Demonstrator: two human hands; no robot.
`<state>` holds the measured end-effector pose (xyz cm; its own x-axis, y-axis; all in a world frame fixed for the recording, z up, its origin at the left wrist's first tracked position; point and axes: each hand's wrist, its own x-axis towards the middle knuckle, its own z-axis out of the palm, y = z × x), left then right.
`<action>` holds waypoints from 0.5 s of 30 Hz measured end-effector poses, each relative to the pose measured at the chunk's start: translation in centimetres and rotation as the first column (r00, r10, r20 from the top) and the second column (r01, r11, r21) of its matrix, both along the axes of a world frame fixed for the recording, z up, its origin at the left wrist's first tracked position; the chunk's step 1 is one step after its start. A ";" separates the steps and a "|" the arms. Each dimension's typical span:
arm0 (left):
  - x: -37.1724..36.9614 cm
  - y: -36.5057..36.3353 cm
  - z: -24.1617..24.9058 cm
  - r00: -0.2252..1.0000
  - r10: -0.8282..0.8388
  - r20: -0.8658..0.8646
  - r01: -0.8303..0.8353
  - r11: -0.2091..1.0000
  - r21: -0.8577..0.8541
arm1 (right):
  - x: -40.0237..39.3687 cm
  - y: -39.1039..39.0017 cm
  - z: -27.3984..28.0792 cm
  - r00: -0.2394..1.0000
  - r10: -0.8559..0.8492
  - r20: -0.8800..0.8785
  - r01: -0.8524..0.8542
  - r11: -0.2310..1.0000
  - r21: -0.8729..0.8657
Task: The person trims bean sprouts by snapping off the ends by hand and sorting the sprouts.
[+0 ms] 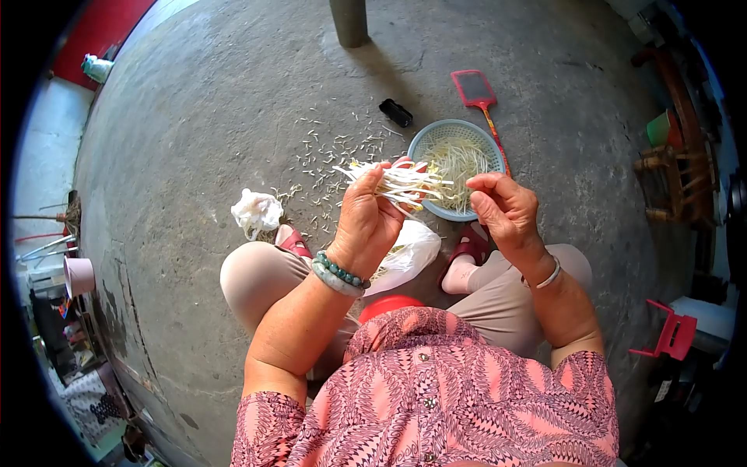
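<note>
A bunch of white bean sprouts (401, 184) with yellowish heads lies across the fingers of my left hand (369, 214), which is closed around it. To its right, my right hand (507, 212) is raised with thumb and forefinger pinched together; whatever sits between the fingertips, if anything, is too small to name. Beneath and beyond the hands, a pale blue plastic colander (429, 134) on the floor holds more sprouts. Between my feet stands a white plastic bag (412, 253), partly hidden behind my left forearm, with some sprouts showing inside.
Sprout scraps (323, 159) litter the concrete floor left of the colander. A crumpled white bag (257, 212) lies near my left foot. Beyond are a black object (396, 113), a red fly swatter (475, 88) and a post (349, 22). A wooden chair (675, 175) stands at right.
</note>
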<state>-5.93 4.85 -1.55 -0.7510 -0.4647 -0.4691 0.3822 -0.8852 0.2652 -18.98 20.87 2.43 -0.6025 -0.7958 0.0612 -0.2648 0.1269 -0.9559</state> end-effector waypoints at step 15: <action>-0.8 0.8 -0.6 0.992 -0.085 -0.092 0.078 0.994 -0.079 | 0.0 -0.7 -0.1 0.878 0.018 -0.479 -0.076 0.992 -0.102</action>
